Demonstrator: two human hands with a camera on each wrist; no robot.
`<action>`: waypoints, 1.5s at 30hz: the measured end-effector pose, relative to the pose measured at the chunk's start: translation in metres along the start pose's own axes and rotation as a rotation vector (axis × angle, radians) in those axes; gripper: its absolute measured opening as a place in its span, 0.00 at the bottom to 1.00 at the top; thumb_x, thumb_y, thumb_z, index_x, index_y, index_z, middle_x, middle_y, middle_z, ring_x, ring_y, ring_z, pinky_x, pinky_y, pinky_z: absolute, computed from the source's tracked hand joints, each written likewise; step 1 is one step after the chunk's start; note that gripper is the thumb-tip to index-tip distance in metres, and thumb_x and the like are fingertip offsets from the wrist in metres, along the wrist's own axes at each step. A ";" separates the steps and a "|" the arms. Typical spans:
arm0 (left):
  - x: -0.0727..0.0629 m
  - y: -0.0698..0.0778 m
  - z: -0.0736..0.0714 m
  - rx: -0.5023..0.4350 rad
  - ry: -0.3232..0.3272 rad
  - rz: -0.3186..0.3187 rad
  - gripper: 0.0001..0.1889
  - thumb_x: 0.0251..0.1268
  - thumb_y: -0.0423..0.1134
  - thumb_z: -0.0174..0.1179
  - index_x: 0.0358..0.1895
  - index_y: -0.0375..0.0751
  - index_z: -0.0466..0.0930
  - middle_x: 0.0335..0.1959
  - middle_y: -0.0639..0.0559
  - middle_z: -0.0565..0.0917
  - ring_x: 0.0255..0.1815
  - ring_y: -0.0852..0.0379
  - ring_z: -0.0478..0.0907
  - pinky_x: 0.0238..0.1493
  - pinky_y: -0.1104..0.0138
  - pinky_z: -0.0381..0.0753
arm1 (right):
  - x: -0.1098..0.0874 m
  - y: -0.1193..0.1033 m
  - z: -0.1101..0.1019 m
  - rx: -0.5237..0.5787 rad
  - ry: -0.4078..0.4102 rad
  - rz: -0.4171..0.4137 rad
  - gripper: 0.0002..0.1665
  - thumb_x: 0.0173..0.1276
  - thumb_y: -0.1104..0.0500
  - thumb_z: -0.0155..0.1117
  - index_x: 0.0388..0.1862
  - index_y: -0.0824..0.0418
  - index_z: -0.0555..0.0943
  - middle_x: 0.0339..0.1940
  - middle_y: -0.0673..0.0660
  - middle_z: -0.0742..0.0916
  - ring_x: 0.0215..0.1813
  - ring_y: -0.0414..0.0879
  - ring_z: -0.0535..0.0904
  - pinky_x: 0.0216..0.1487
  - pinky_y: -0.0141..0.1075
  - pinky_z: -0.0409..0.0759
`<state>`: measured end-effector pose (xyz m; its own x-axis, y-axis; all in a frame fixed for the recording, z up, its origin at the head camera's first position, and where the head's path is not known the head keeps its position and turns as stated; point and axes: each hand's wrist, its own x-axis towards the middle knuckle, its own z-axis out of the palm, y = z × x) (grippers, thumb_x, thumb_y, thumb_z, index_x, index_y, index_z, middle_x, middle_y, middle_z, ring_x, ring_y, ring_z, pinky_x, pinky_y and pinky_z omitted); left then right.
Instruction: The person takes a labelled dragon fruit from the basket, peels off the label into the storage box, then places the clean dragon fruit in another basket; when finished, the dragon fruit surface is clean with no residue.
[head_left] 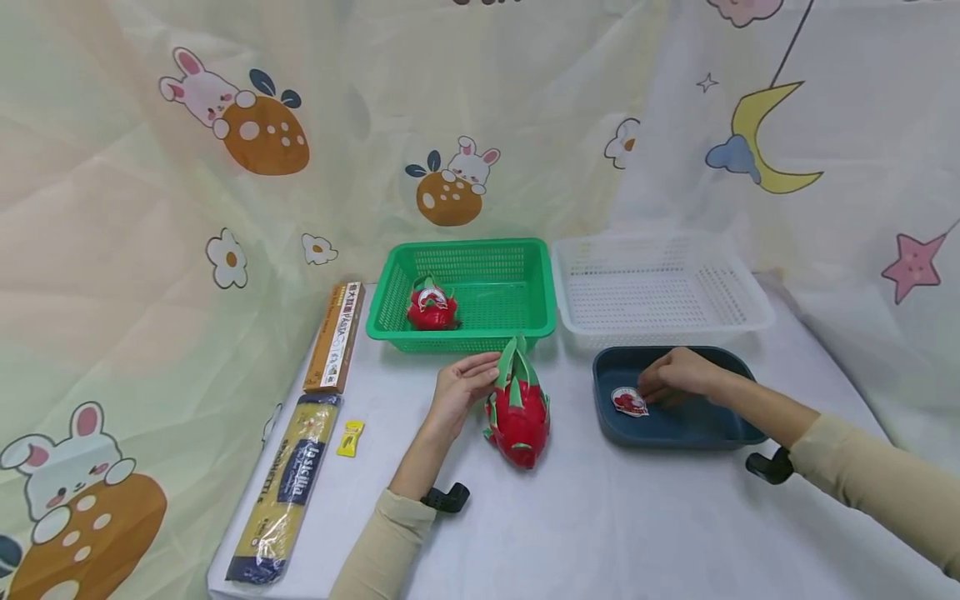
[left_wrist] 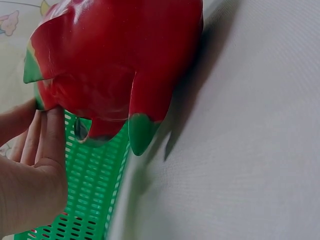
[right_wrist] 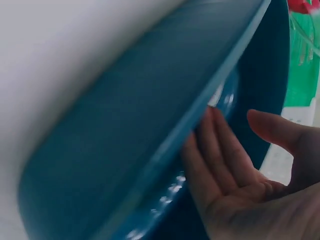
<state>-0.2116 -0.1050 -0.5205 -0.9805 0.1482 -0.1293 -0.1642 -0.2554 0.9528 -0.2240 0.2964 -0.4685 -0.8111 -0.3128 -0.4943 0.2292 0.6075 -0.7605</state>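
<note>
One dragon fruit between hands, touching the left

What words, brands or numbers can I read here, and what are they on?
"la sicilia": blue label of the pasta packet
"ETTI", a word's end: same packet; the rest is blurred.
Brown box: Chinese and Latin lettering, too blurred to read surely.
Yellow sachet, fruit sticker, tray sticker: too small.
Cloth backdrop: lettering cut off by the top edge.
No readable numbers.

White-covered table: dragon fruit at dial centre; green basket, 11 o'clock; white basket, 2; blue tray, 3; spaghetti pack, 8; yellow packet, 9; brown box, 10.
</note>
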 end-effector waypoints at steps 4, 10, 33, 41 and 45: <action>-0.001 0.001 0.001 0.003 -0.006 -0.004 0.23 0.70 0.34 0.69 0.65 0.30 0.80 0.52 0.46 0.90 0.46 0.58 0.89 0.48 0.68 0.88 | -0.006 -0.007 0.003 -0.134 0.010 -0.008 0.24 0.74 0.52 0.66 0.56 0.71 0.86 0.52 0.66 0.90 0.51 0.57 0.90 0.49 0.51 0.90; 0.000 0.002 0.002 -0.002 -0.014 0.004 0.25 0.70 0.34 0.68 0.67 0.27 0.78 0.52 0.46 0.90 0.46 0.59 0.89 0.49 0.68 0.88 | -0.015 -0.017 0.007 -0.316 0.098 -0.016 0.24 0.74 0.52 0.66 0.56 0.71 0.86 0.45 0.64 0.91 0.45 0.56 0.89 0.42 0.49 0.91; -0.001 0.002 0.003 -0.031 -0.005 -0.014 0.18 0.69 0.30 0.68 0.61 0.31 0.83 0.47 0.45 0.91 0.44 0.58 0.89 0.47 0.67 0.88 | -0.033 -0.068 0.069 0.158 0.234 -0.299 0.24 0.77 0.57 0.66 0.63 0.72 0.80 0.49 0.64 0.91 0.47 0.54 0.91 0.49 0.52 0.89; 0.002 0.001 0.002 -0.009 -0.010 0.003 0.18 0.69 0.32 0.69 0.60 0.33 0.84 0.48 0.46 0.91 0.45 0.58 0.88 0.48 0.67 0.87 | -0.016 -0.078 0.113 0.300 0.193 -0.312 0.25 0.72 0.62 0.71 0.64 0.70 0.78 0.49 0.67 0.90 0.48 0.59 0.90 0.50 0.59 0.87; -0.001 0.000 0.001 -0.004 0.000 0.001 0.17 0.69 0.32 0.69 0.59 0.34 0.84 0.47 0.46 0.91 0.45 0.58 0.88 0.47 0.67 0.87 | -0.009 -0.077 0.133 0.390 0.197 -0.291 0.29 0.70 0.63 0.72 0.67 0.70 0.75 0.51 0.70 0.89 0.52 0.62 0.88 0.50 0.61 0.86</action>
<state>-0.2108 -0.1044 -0.5197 -0.9807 0.1474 -0.1283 -0.1635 -0.2591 0.9519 -0.1632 0.1554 -0.4616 -0.9484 -0.2616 -0.1794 0.1325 0.1872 -0.9734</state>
